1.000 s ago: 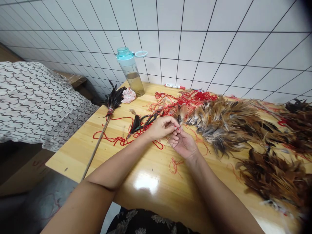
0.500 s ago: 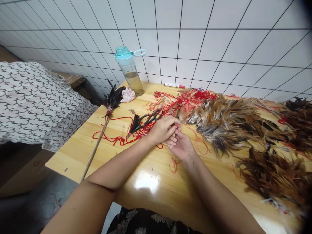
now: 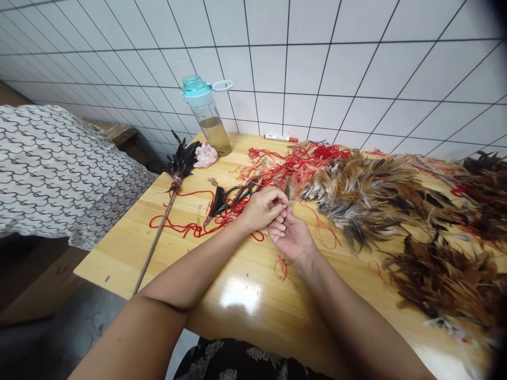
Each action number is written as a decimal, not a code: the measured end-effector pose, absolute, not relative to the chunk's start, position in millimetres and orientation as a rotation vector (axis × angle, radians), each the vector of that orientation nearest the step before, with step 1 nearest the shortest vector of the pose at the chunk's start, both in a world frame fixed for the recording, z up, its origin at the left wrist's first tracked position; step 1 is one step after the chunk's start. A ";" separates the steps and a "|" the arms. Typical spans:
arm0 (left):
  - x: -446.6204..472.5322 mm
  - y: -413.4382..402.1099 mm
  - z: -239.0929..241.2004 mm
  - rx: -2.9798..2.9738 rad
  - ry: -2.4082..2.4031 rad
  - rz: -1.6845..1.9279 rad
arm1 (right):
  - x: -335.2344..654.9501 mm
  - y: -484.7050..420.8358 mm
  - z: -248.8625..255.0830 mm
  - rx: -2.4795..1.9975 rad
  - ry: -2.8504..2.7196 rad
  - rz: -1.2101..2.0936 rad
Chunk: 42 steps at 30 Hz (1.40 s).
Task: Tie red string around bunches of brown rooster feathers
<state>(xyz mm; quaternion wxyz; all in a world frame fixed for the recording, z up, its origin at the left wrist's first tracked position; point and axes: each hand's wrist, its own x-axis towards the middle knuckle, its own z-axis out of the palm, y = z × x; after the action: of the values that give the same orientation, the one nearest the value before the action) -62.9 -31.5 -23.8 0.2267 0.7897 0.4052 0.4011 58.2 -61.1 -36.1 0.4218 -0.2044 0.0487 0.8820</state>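
Observation:
My left hand (image 3: 262, 209) and my right hand (image 3: 291, 236) meet over the wooden table (image 3: 245, 295), fingertips pinched together at the near end of a long heap of brown and tan feathers (image 3: 368, 192). Both hands are closed. What they pinch is too small to make out; it may be red thread. Tangled red string (image 3: 301, 158) lies just behind them, and a small loop of red thread (image 3: 282, 266) rests under my right wrist. A dark feather bundle (image 3: 227, 199) lies left of my left hand.
A thin stick tipped with dark feathers (image 3: 174, 179) lies along the left edge. A capped water bottle (image 3: 208, 119), a pink scrunchie (image 3: 206, 155) and a red marker (image 3: 281, 138) sit by the tiled wall. Darker feathers (image 3: 447, 279) cover the right side. Patterned fabric (image 3: 59, 169) is at left.
My hands stayed together, fingers shifting slightly as they work something small. The view drifted a little to the right and down.

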 end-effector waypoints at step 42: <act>-60.4 -29.3 -34.6 2.175 1.233 1.119 | 55.6 -62.7 -34.9 -0.531 0.224 2.208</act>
<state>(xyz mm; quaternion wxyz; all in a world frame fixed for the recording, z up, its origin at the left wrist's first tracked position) -60.4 -29.3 -34.6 0.2000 0.7779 0.4411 0.4003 55.6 -62.7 -34.9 0.4167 -0.2116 0.0892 0.8796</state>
